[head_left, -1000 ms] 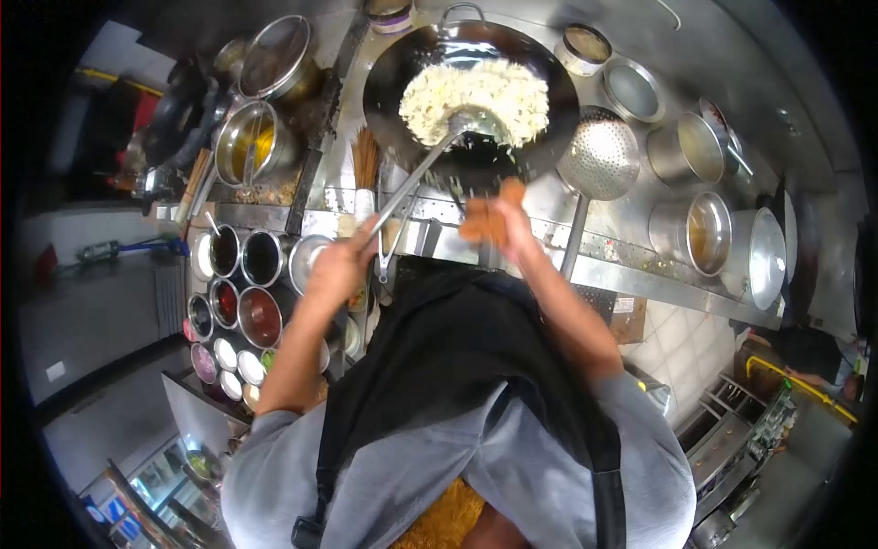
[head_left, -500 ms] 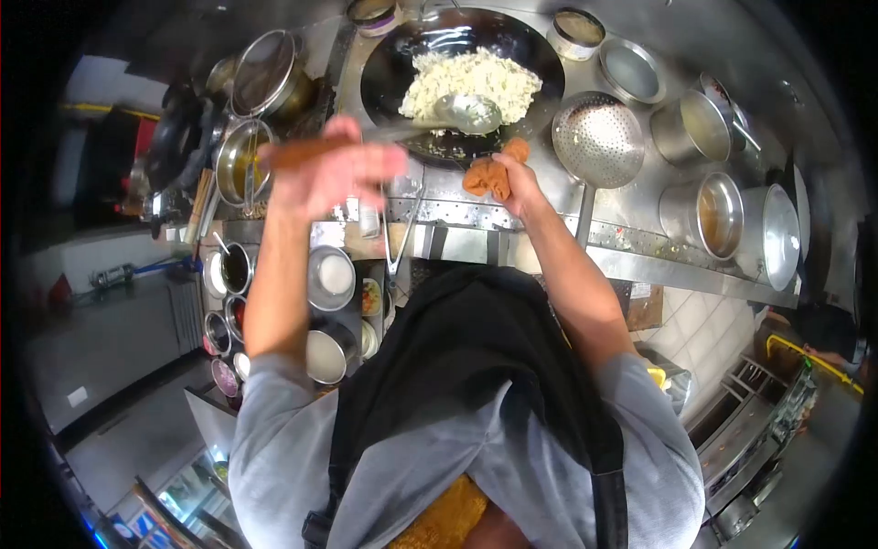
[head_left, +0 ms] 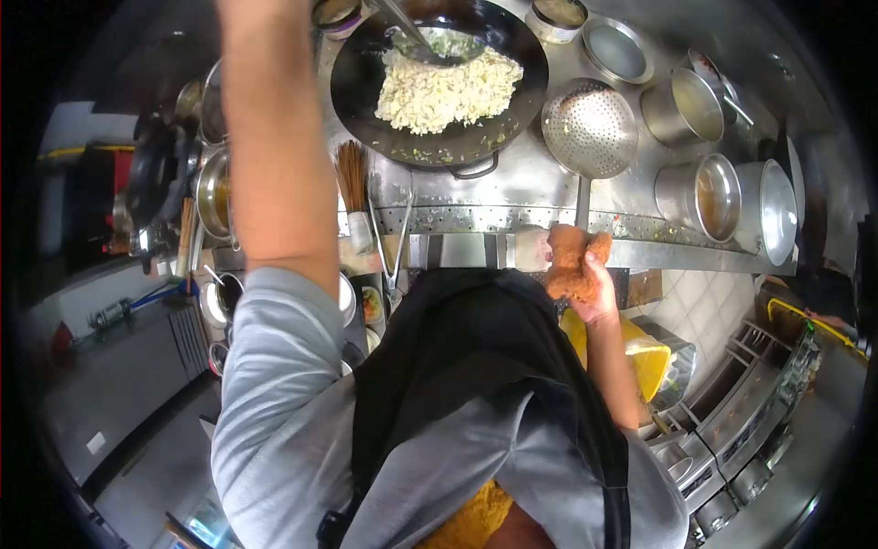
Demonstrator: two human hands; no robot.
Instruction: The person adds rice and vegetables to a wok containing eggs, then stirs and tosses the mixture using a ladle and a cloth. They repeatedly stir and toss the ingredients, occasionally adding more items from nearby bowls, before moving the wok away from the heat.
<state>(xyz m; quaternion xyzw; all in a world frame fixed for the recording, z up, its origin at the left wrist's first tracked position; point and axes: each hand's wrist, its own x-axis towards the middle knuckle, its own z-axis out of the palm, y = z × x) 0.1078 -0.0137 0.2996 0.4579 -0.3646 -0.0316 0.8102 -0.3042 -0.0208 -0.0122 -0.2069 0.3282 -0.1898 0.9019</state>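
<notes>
My right hand is closed on a crumpled orange-brown cloth, low beside the counter's front edge. My left forearm stretches to the top of the head view, where the hand itself is cut off. Ahead sits a black wok with a heap of pale, crumbly rice-like food in it. A ladle rests its bowl at the far side of the food, bits of green on it. Its handle slants up out of view, so what holds it, if anything, is hidden.
Right of the wok lies a perforated skimmer, its handle toward me. Metal pots and a steel bowl stand farther right. Tongs and a bamboo brush lie in front at left. A yellow bin stands below, right.
My left hand has moved up and out of view. My right hand has drawn back and right from the wok with the cloth. The ladle has shifted to the food's far side.
</notes>
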